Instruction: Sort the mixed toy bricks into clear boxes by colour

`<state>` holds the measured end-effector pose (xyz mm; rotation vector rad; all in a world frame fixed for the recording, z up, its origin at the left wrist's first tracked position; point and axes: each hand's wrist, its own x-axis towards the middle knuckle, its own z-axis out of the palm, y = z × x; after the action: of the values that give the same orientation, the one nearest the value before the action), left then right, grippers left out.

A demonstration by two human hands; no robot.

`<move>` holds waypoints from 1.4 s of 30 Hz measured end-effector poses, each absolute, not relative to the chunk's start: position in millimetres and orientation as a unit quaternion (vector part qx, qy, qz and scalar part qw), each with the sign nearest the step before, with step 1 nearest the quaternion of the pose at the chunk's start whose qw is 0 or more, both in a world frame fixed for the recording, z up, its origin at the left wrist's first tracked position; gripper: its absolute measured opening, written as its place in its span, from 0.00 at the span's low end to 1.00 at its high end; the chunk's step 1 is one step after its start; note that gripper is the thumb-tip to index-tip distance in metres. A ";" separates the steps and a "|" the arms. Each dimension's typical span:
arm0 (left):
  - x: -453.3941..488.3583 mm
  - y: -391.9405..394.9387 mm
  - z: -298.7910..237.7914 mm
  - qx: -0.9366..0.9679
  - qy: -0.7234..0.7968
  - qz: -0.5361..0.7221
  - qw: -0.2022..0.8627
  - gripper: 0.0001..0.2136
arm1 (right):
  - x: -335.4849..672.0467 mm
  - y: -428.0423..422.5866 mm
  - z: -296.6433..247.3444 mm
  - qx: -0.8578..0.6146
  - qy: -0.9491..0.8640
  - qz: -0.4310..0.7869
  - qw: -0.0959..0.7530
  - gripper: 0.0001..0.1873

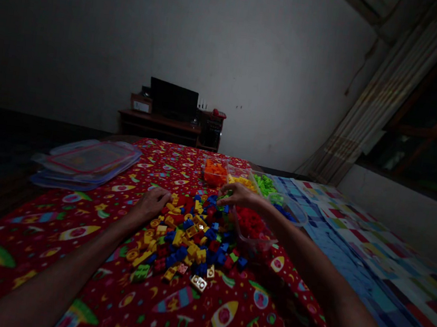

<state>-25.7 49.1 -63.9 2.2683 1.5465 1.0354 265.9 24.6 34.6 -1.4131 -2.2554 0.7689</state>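
Observation:
A heap of mixed toy building blocks (187, 239), mostly yellow, blue and red, lies on a red patterned cloth (119, 289). My left hand (153, 201) rests at the heap's far left edge, fingers low beside yellow blocks; no held block shows. Above the far right of the heap is my right hand (238, 195), its fingers curled and pinching what looks like a green block (222, 200). Just under my right wrist stands a clear tub of red blocks (251, 225). Beyond it are tubs with orange blocks (215, 172), yellow blocks (242, 182), green blocks (264, 185) and blue blocks (284, 212).
Clear plastic lids (91, 161) are stacked at the left of the cloth. A checked blue sheet (335, 252) spreads to the right. A dark monitor (173, 99) stands on a wooden desk (160, 120) by the wall. A curtain (355, 116) hangs at the right.

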 end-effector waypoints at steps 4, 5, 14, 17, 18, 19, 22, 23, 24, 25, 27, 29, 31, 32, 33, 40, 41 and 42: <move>-25.1 47.4 -62.7 0.766 0.528 0.352 0.105 0.20 | 262.8 27.8 40.7 -0.491 -0.837 0.185 0.155 0.13; -25.0 47.1 -62.5 0.766 0.528 0.352 0.106 0.20 | 267.0 28.5 45.1 -0.497 -0.836 0.169 0.158 0.12; -26.3 51.8 -66.2 0.770 0.527 0.345 0.101 0.20 | 357.1 57.5 80.1 -0.679 -0.724 -0.066 0.099 0.13; -26.9 53.2 -67.0 0.772 0.525 0.346 0.096 0.20 | 384.5 72.9 85.4 -0.736 -0.665 -0.101 0.081 0.15; -26.8 53.3 -66.9 0.774 0.523 0.344 0.096 0.20 | 390.3 77.3 87.1 -0.745 -0.654 -0.104 0.081 0.17; -26.5 53.2 -66.7 0.776 0.521 0.342 0.097 0.20 | 393.9 81.3 88.6 -0.749 -0.649 -0.104 0.084 0.20; -25.0 51.8 -66.0 0.774 0.524 0.341 0.101 0.19 | 389.2 88.2 89.9 -0.730 -0.668 -0.101 0.106 0.27; -24.3 50.8 -65.7 0.768 0.531 0.342 0.104 0.19 | 382.3 88.4 88.8 -0.716 -0.681 -0.101 0.115 0.26; -23.7 49.7 -65.3 0.761 0.540 0.343 0.109 0.19 | 373.3 87.6 86.9 -0.698 -0.697 -0.102 0.125 0.25; -23.2 48.4 -64.8 0.752 0.549 0.344 0.119 0.18 | 362.3 85.5 84.2 -0.677 -0.716 -0.102 0.136 0.23; -22.2 46.0 -63.0 0.737 0.560 0.349 0.146 0.18 | 336.8 78.2 77.3 -0.624 -0.761 -0.091 0.150 0.19; -20.5 44.9 -60.2 0.733 0.555 0.356 0.165 0.19 | 309.7 67.1 69.7 -0.563 -0.811 -0.068 0.143 0.15; -16.6 46.4 -57.1 0.750 0.536 0.353 0.163 0.21 | 284.2 53.5 62.3 -0.505 -0.856 -0.048 0.096 0.13; -13.4 48.2 -55.8 0.765 0.520 0.346 0.156 0.21 | 272.9 46.4 58.9 -0.483 -0.872 -0.046 0.064 0.12; -9.4 50.6 -54.9 0.784 0.501 0.335 0.148 0.20 | 262.8 39.5 55.5 -0.469 -0.881 -0.050 0.031 0.12; 14.0 64.6 -56.3 0.862 0.425 0.244 0.128 0.17 | 235.0 12.5 26.3 -0.435 -0.882 -0.120 -0.138 0.13; 13.5 64.6 -55.7 0.865 0.425 0.239 0.120 0.17 | 236.1 12.3 21.8 -0.428 -0.885 -0.129 -0.132 0.13; 12.1 64.1 -54.7 0.866 0.427 0.235 0.110 0.17 | 237.9 12.9 17.9 -0.425 -0.887 -0.134 -0.124 0.13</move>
<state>12.1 64.1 -54.7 2.5459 1.2537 0.6913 237.9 12.9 17.9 -1.4514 -3.0300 -0.4588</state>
